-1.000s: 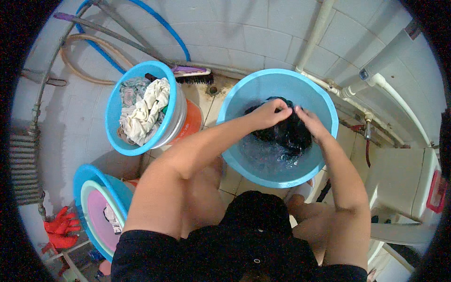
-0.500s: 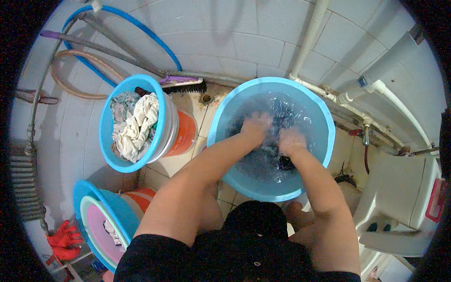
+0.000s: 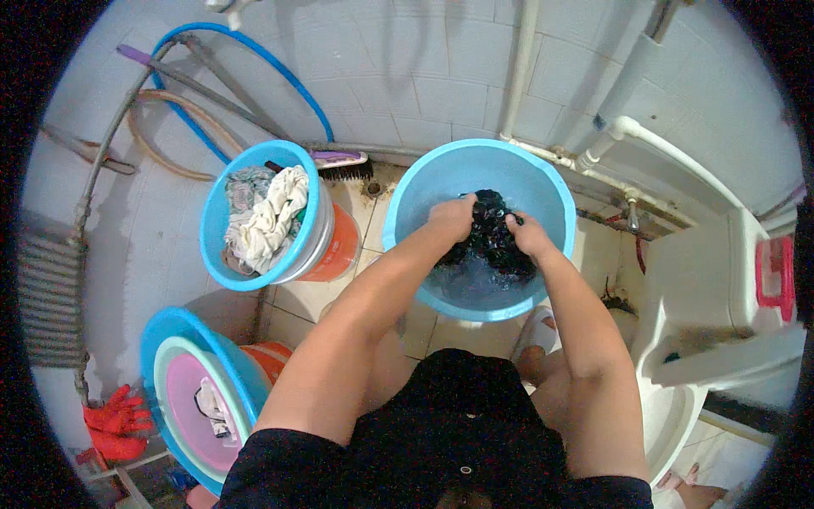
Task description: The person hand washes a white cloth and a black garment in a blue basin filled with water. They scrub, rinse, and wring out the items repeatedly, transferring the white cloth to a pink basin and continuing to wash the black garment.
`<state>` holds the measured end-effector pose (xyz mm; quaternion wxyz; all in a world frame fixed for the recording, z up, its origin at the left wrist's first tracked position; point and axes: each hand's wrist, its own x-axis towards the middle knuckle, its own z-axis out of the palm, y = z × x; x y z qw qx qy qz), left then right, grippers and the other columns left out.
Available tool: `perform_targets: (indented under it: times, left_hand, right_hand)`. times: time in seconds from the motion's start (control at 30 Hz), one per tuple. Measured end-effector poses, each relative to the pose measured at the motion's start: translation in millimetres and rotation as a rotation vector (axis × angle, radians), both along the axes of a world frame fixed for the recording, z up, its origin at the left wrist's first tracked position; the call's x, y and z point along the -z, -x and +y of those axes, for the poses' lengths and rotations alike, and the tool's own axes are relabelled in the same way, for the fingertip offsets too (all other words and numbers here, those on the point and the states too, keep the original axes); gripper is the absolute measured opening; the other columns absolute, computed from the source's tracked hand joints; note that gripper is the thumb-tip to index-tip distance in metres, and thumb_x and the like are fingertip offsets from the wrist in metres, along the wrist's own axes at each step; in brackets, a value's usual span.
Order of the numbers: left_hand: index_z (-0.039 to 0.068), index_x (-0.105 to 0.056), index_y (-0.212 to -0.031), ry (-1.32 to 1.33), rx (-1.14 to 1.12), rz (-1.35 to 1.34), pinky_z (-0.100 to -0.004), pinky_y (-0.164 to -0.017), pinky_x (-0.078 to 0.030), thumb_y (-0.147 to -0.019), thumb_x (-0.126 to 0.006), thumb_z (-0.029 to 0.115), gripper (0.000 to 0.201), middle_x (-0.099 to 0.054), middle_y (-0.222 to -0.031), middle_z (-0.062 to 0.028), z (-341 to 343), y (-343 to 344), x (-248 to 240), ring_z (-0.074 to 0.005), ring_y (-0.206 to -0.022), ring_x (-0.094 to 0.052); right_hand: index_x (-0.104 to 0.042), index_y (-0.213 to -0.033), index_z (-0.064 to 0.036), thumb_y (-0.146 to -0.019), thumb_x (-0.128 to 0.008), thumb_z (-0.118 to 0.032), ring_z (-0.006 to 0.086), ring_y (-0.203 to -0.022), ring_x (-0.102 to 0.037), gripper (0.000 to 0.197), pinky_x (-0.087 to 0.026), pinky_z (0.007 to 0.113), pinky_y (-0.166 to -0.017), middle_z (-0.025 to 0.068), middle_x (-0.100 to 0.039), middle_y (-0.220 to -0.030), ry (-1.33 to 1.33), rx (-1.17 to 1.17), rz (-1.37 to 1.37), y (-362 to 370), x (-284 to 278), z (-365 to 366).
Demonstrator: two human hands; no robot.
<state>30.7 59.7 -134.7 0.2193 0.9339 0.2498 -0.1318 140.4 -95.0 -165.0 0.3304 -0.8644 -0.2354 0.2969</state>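
Wall (image 3: 381, 93): pale, tiled; runs across the far side, beyond the basins.
Toilet (image 3: 691, 263): white; stands at right, apart from the right forearm.
Large basin (image 3: 458, 161): light blue; sits far of the knees, right of centre; holds murky water.
Nested basins (image 3: 153, 356): blue, pale green and pink; tilted, at near left.
Bucket (image 3: 335, 242): white and orange; stands at far left, bearing a blue basin (image 3: 314, 182).
Clothes (image 3: 264, 212): cream and grey; piled inside that blue basin.
Dark cloth (image 3: 492, 242): wet, bunched; inside the large basin, partly above the water, between both hands.
Left hand (image 3: 452, 219): on the cloth's left edge; fingers curled narrow, holding fabric; fingertips mostly hidden.
Right hand (image 3: 529, 235): on the cloth's right edge; thumb and fingers narrow, holding fabric; cannot tell the grip beneath.
Step in hand: judged as gathering and working the wet cloth two-handed.
Next move: judged to call for firm, even holds on both edges, kept low within the rim to limit splashing.
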Motion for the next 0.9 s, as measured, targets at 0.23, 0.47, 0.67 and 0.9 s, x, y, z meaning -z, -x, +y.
perform_targets:
  times: [0.23,0.47,0.67,0.9]
  left_hand:
    - [0.008,-0.051,-0.117,0.297,-0.276,-0.672,-0.0366,-0.084,-0.045,-0.080,-0.061,0.009,0.038,-0.062,-0.102,-0.0159,-12.8,48.2,-53.5,-0.0318,-0.094,-0.059]
    - [0.007,-0.054,-0.113,1.183,-0.752,-0.967,-0.0332,-0.073,-0.050,-0.078,-0.054,-0.002,0.036,-0.061,-0.098,-0.0098,-19.4,52.9,-118.3,-0.0207,-0.086,-0.059]
    - [0.006,-0.054,-0.113,1.256,-0.598,-0.973,-0.0366,-0.071,-0.052,-0.077,-0.047,-0.006,0.038,-0.061,-0.098,-0.0135,-13.5,71.1,-181.5,-0.0239,-0.085,-0.061]
    - [0.008,-0.046,-0.129,0.297,0.008,-0.768,-0.0256,-0.076,-0.047,-0.071,-0.051,-0.003,0.059,-0.059,-0.105,-0.0102,-20.0,61.4,-242.9,-0.0166,-0.087,-0.058]
  right_hand:
    - [-0.056,-0.114,-0.0047,-0.092,-0.052,-0.026,0.0155,-0.073,-0.051,0.031,-0.042,0.029,-0.063,0.0058,-0.059,-0.093,-0.381,0.400,0.071,18.5,-85.3,-42.9]
    - [-0.049,-0.118,-0.0133,-0.093,-0.048,-0.033,0.0191,-0.089,-0.051,0.031,-0.041,0.041,-0.074,0.0042,-0.055,-0.106,-0.677,0.674,0.494,25.7,-115.0,-90.6]
    - [-0.051,-0.120,-0.0001,-0.086,-0.058,-0.022,0.0263,-0.099,-0.054,0.041,-0.043,0.035,-0.083,0.0153,-0.058,-0.109,-0.535,0.442,0.310,37.7,-97.2,-77.2]
    - [-0.018,-0.141,-0.0034,-0.068,-0.077,-0.026,0.0320,-0.127,-0.033,0.096,-0.026,0.035,-0.106,0.0239,-0.028,-0.140,-0.630,-0.192,-0.235,58.7,-126.3,-56.4]
